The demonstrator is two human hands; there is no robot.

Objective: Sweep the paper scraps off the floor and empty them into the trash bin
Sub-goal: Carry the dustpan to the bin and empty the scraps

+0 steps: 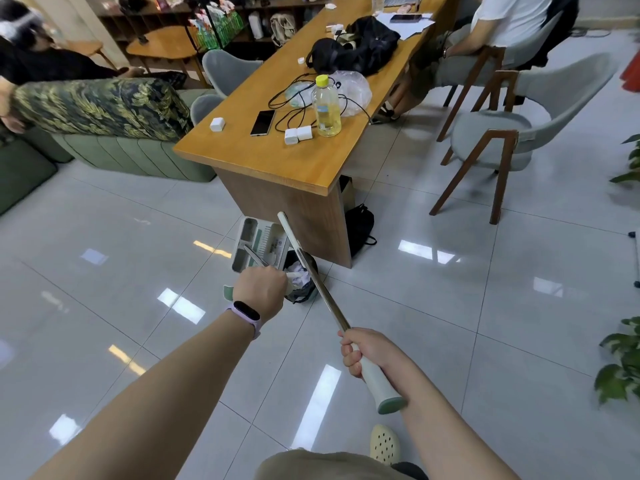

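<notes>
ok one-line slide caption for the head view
Left hand tips the dustpan over the trash bin; right hand holds the broom handle.

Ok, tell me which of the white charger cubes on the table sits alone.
The cube left of the phone, near the table's left edge. The other two sit touching, beside the bottle.

- Both forearms are bare, with no sleeves in view.
- A fitness band [245, 313] with a lilac strap and a black oblong face circles the left wrist.
- Below the band, khaki shorts [325, 465] show.
- Right of the shorts, a pale yellow perforated clog [384, 443].
</notes>
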